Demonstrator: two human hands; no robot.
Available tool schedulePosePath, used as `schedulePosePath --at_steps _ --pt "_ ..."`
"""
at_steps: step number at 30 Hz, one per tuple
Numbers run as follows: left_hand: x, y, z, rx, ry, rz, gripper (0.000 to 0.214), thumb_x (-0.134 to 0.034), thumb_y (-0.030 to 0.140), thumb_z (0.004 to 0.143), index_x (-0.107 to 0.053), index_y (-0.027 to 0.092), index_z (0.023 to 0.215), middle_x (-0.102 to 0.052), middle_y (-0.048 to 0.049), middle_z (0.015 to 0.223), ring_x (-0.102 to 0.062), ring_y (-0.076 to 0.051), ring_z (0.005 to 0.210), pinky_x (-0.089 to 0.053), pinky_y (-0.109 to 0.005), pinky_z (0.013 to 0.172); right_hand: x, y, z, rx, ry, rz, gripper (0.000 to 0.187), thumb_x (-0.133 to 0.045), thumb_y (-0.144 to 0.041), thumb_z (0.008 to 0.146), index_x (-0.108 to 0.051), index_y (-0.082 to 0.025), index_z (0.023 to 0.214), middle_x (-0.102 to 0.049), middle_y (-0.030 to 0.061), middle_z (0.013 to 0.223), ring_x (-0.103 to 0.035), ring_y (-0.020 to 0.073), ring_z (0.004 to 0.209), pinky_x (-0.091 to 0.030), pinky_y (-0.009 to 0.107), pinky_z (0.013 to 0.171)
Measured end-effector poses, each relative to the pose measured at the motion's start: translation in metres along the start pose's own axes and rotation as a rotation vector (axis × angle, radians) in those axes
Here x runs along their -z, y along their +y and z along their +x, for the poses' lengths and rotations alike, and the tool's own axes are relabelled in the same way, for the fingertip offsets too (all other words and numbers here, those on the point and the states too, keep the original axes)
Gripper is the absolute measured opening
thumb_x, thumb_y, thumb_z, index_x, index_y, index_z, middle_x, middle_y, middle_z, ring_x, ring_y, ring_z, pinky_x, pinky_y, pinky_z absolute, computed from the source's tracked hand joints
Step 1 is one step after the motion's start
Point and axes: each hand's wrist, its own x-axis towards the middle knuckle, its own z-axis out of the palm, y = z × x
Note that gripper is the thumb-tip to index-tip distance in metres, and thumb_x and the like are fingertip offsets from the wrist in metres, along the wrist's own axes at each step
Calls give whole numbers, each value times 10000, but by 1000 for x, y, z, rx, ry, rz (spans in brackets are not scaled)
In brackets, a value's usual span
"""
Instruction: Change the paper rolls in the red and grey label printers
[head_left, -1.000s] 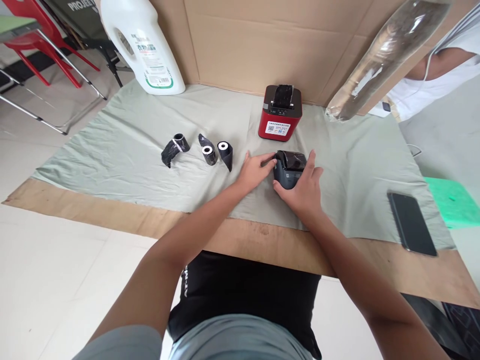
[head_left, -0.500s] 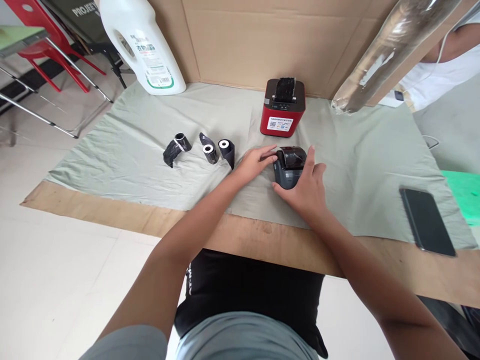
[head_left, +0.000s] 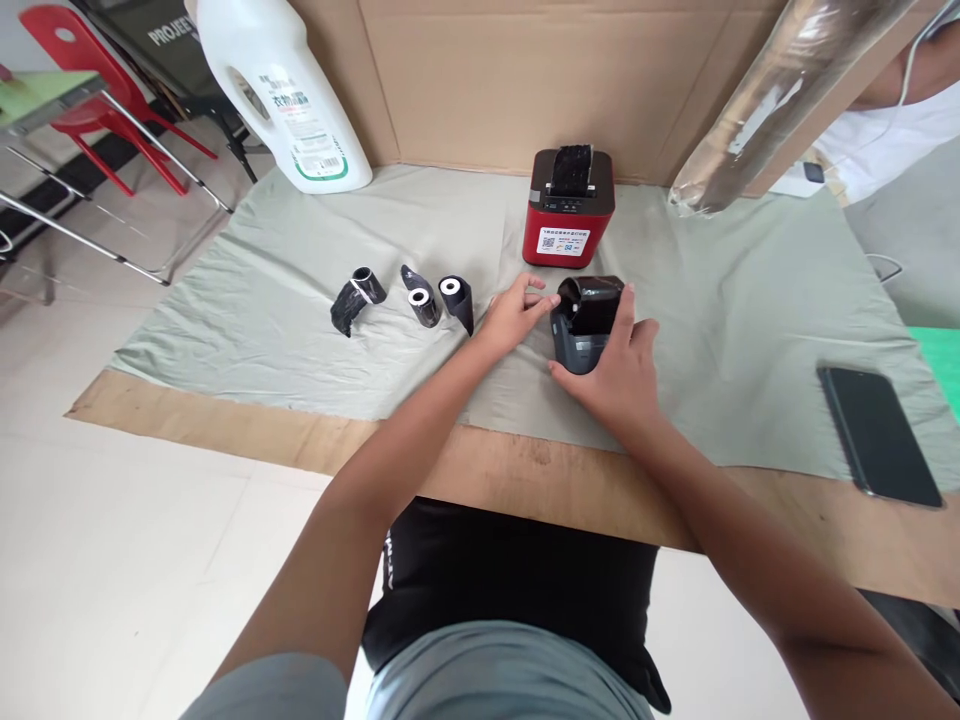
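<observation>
A small dark-grey portable printer (head_left: 579,352) sits on the cloth, its black lid (head_left: 597,302) raised and tilted back, with a dark hollow showing at the left. My right hand (head_left: 624,368) wraps around the printer's right and near sides, thumb in front and fingers along the right edge. At the printer's upper left corner is my left hand (head_left: 516,312), fingers bent but apart, a fingertip touching the edge by the lid. Left of that hand lie black-wrapped paper rolls: one on its side (head_left: 367,286), one with a white core (head_left: 421,305), and another upright roll (head_left: 453,295).
Behind the printer stands a red and black label printer (head_left: 564,236) with black film on top. A white detergent bottle (head_left: 289,100), a cardboard panel (head_left: 517,90) and a plastic-wrapped roll (head_left: 757,110) line the back. A phone (head_left: 879,435) lies right. A person's arm shows far right.
The printer's lid has swung up from a lower position, baring the hollow at its left. My left fingers have drawn off the top to the corner. The view has shifted slightly.
</observation>
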Motion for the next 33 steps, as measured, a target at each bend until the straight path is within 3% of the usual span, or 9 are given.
schedulePosePath --at_steps 8,18,24,27,33 --pt "-12 6 9 83 185 50 244 -623 483 999 -554 257 1061 -806 8 872 -753 -206 968 -511 -332 930 0 -4 -1 -13 -24 1 1404 -845 -590 659 26 -171 1677 -402 201 1304 -507 396 1162 -504 588 948" --pt "-11 15 0 100 200 56 211 -620 466 1008 -568 265 1042 -800 30 877 -748 -191 926 -501 -315 924 0 -3 0 12 -15 14 1349 -801 -638 680 1 -189 1668 -418 212 1337 -528 388 1150 -506 578 946" --pt "-13 23 -14 -100 304 114 178 -591 419 1020 -646 254 978 -722 -12 1076 -679 -182 1046 -487 -279 961 2 -4 0 -9 -29 4 1328 -793 -600 691 -4 -183 1674 -421 213 1322 -536 397 1160 -513 574 935" --pt "-14 31 -18 -161 242 117 191 -692 420 954 -720 253 1042 -680 -34 1144 -659 -205 1100 -496 -294 1012 1 -4 0 -10 -26 8 1344 -811 -577 672 -5 -188 1675 -425 195 1296 -541 388 1147 -517 569 934" --pt "-16 40 -19 -101 204 167 385 -730 345 900 -717 252 1273 -650 -63 1219 -662 -256 1124 -512 -347 1048 0 -2 0 -6 -26 -4 1346 -814 -579 666 -10 -187 1672 -436 181 1269 -539 379 1140 -521 567 927"
